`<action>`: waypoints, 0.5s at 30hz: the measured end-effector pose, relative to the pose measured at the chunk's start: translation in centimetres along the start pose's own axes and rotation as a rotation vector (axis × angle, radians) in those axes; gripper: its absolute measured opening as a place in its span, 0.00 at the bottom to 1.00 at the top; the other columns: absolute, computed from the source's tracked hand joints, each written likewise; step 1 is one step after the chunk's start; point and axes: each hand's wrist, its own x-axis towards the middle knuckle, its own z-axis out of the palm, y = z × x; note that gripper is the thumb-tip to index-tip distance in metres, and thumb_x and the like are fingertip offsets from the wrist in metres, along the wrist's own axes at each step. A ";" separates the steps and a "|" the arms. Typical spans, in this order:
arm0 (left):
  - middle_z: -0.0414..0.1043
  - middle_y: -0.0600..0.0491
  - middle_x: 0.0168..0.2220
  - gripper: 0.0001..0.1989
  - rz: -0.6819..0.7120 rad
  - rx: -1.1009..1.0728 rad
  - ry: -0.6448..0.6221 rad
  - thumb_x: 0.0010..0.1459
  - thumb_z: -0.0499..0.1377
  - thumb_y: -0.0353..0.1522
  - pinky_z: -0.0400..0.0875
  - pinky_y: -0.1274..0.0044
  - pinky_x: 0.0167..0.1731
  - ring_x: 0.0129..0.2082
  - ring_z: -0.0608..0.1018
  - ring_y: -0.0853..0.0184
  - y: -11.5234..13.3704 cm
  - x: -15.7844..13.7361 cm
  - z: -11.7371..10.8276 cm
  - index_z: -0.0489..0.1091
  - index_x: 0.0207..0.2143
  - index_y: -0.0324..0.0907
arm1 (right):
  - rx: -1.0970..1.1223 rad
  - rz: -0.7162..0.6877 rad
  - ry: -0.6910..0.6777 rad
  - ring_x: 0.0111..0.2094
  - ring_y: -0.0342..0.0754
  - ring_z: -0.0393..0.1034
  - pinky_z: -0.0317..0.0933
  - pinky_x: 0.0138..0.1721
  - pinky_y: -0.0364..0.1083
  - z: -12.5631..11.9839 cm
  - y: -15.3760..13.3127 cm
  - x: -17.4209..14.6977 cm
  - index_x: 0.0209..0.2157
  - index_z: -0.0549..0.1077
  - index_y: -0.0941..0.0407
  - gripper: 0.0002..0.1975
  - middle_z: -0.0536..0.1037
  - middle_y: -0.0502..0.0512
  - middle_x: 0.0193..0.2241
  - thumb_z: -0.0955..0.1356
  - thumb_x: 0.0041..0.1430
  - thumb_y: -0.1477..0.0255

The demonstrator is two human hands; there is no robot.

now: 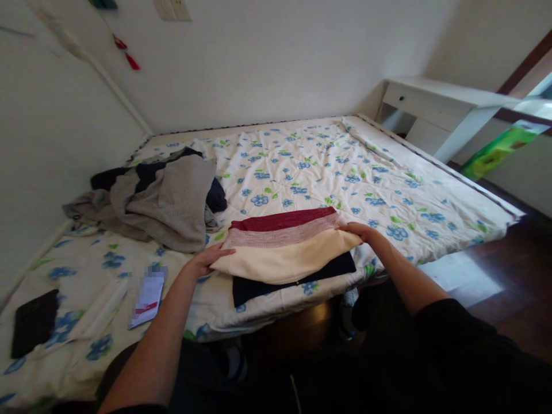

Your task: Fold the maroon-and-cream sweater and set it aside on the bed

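A knitted garment, probably a sweater (284, 256), with dark red, pale pink and cream bands lies partly folded near the bed's front edge. My left hand (210, 257) grips its left side, fingers closed on the cream and pink cloth. At the opposite side, my right hand (357, 231) pinches the cloth's right edge. The cream part bulges toward me between the two hands. Beneath it, a black folded cloth (254, 291) shows along the front and right.
A heap of grey and dark clothes (168, 201) lies to the left on the floral bedsheet (302, 172). Nearer me are a black flat item (34, 322) and a white-and-red packet (149, 299). A white desk (440, 109) stands at the back right.
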 end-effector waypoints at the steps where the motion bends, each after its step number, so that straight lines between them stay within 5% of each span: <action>1: 0.88 0.44 0.48 0.40 -0.003 0.008 0.020 0.34 0.85 0.32 0.86 0.69 0.41 0.43 0.89 0.53 -0.3 -0.3 0.2 0.80 0.53 0.44 | -0.015 -0.002 0.046 0.39 0.56 0.85 0.82 0.40 0.50 0.1 0.1 -0.2 0.43 0.80 0.59 0.18 0.88 0.62 0.38 0.84 0.56 0.69; 4: 0.88 0.42 0.46 0.33 -0.020 0.030 0.082 0.37 0.85 0.31 0.85 0.69 0.38 0.41 0.89 0.53 -1.3 -1.4 0.6 0.81 0.47 0.42 | -0.046 -0.012 0.133 0.40 0.54 0.84 0.81 0.40 0.49 0.5 0.7 -1.1 0.45 0.77 0.57 0.21 0.87 0.58 0.41 0.84 0.54 0.71; 11: 0.85 0.49 0.36 0.19 -0.058 -0.063 0.171 0.47 0.81 0.26 0.85 0.75 0.33 0.31 0.86 0.63 -4.0 -5.4 -0.4 0.77 0.38 0.41 | -0.119 -0.055 0.069 0.42 0.54 0.84 0.78 0.36 0.44 -0.3 2.5 -5.0 0.45 0.78 0.56 0.28 0.88 0.60 0.44 0.87 0.46 0.66; 15: 0.84 0.48 0.35 0.15 -0.026 -0.185 0.140 0.53 0.77 0.21 0.85 0.77 0.37 0.31 0.86 0.66 -6.4 -7.4 1.8 0.77 0.37 0.40 | -0.012 -0.104 -0.032 0.46 0.57 0.85 0.81 0.38 0.47 1.4 3.9 -7.1 0.49 0.79 0.55 0.31 0.87 0.61 0.50 0.88 0.44 0.68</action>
